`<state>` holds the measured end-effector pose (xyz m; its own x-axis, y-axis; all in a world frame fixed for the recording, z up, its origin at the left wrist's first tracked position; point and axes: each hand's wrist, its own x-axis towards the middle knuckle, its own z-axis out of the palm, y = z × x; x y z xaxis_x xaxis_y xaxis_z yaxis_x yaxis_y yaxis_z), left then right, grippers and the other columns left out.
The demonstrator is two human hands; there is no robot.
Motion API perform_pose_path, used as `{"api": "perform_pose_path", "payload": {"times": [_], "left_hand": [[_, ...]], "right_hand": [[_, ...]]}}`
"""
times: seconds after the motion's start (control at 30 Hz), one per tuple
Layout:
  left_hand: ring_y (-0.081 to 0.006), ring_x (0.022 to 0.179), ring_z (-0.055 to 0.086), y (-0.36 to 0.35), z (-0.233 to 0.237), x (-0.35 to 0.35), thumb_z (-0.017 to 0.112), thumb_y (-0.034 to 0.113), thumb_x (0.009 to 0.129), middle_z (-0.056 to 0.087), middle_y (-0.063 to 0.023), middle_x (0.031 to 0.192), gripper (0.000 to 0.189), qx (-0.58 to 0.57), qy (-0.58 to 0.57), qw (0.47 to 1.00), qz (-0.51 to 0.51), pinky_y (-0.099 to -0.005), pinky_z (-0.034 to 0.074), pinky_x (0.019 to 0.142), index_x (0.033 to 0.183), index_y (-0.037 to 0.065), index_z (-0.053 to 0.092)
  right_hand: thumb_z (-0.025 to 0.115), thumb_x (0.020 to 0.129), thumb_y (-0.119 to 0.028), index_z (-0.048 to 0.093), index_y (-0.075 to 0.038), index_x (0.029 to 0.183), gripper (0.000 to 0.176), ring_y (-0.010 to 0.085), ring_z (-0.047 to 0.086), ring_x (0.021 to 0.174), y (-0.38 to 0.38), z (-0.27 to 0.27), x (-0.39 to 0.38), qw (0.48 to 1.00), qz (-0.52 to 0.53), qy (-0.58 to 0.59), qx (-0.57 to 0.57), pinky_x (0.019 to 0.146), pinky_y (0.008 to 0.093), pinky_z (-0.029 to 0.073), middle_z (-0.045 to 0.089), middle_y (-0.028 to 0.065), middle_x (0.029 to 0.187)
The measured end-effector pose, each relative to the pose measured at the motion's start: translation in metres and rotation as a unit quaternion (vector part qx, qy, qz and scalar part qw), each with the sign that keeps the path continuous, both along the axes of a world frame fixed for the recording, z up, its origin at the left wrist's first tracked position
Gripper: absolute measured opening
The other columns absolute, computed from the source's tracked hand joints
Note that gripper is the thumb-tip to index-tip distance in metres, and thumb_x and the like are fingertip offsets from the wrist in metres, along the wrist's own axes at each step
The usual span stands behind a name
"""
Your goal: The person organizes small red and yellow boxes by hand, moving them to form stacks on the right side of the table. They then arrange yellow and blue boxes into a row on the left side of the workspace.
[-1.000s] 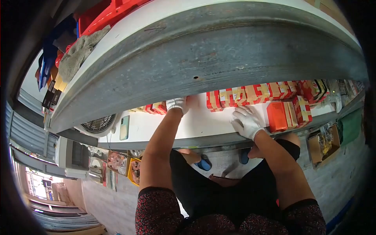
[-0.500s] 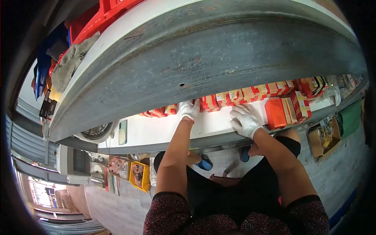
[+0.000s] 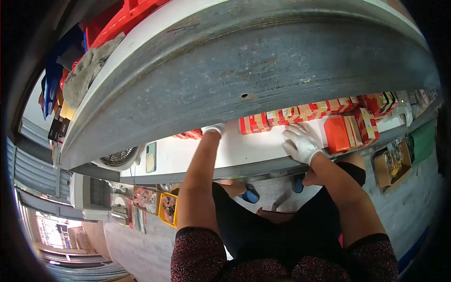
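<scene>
My left hand, in a white glove, reaches under the grey metal beam beside a few red-and-tan boxes. Its fingers are hidden by the beam, so what they hold or touch does not show. Gloved as well, my right hand lies on the white tabletop with its fingers apart, holding nothing. Its fingertips come close to a row of red-and-tan boxes along the back. Just right of that hand stand an orange-red box and a red-and-tan box.
The wide metal beam hangs over the table's back half. A phone and a round fan are at the left. On the floor stand a yellow crate and a cardboard box.
My left hand has moved left and farther under the beam, away from the back row of boxes. My right hand still rests on the table; the view has shifted slightly.
</scene>
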<state>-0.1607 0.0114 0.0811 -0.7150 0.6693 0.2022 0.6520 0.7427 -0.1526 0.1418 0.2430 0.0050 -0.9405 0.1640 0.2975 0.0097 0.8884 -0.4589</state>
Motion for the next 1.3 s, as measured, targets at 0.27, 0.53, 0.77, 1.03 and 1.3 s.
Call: {"api": "perform_pose_path", "payload": {"times": [0.27,0.53,0.77,1.03,1.3], "left_hand": [[-0.0425,0.137,0.061,0.010,0.021,-0.015,0.053,0.051,0.104,0.064,-0.0188,0.151,0.062,0.036,-0.215,0.976,-0.012,-0.0509,0.049,0.116,0.157,0.019,0.054],[-0.0442,0.135,0.062,-0.026,-0.064,-0.016,0.053,0.050,0.103,0.065,-0.0210,0.148,0.067,0.104,-0.117,0.987,-0.024,-0.0526,0.049,0.115,0.163,0.020,0.048],[-0.0364,0.136,0.065,-0.029,-0.024,0.021,0.058,0.033,0.106,0.067,-0.0169,0.149,0.072,-0.038,-0.236,0.952,0.189,-0.0491,0.056,0.105,0.171,0.012,0.037],[-0.0229,0.139,0.064,0.006,-0.042,0.035,0.072,0.020,0.102,0.063,-0.0179,0.155,0.075,0.438,-0.512,0.731,0.104,-0.0372,0.056,0.105,0.168,0.003,0.041],[-0.0281,0.145,0.059,0.058,-0.075,0.055,0.065,0.021,0.109,0.061,-0.0195,0.157,0.066,0.471,-0.370,0.795,0.096,-0.0388,0.043,0.123,0.165,-0.005,0.041]], "right_hand": [[0.075,0.096,-0.028,0.073,-0.009,0.125,0.035,0.0379,0.056,0.142,-0.002,0.010,0.002,0.999,0.005,0.032,-0.010,0.127,0.0534,0.035,0.068,0.0161,0.143],[0.071,0.098,-0.031,0.072,-0.008,0.127,0.036,0.0364,0.054,0.145,0.000,-0.003,-0.002,1.000,-0.002,0.010,-0.013,0.128,0.0530,0.033,0.066,0.0161,0.146],[0.067,0.100,-0.033,0.071,-0.009,0.130,0.039,0.0353,0.051,0.148,-0.001,-0.003,0.000,0.999,0.004,-0.028,-0.023,0.131,0.0535,0.029,0.064,0.0157,0.150],[0.067,0.099,-0.034,0.071,-0.010,0.130,0.039,0.0356,0.051,0.147,0.002,-0.007,0.001,1.000,0.004,-0.009,-0.028,0.130,0.0539,0.030,0.065,0.0150,0.149],[0.068,0.099,-0.034,0.072,-0.010,0.127,0.038,0.0359,0.053,0.146,0.000,-0.006,0.003,1.000,0.004,-0.001,-0.025,0.129,0.0539,0.031,0.066,0.0142,0.146]]}}
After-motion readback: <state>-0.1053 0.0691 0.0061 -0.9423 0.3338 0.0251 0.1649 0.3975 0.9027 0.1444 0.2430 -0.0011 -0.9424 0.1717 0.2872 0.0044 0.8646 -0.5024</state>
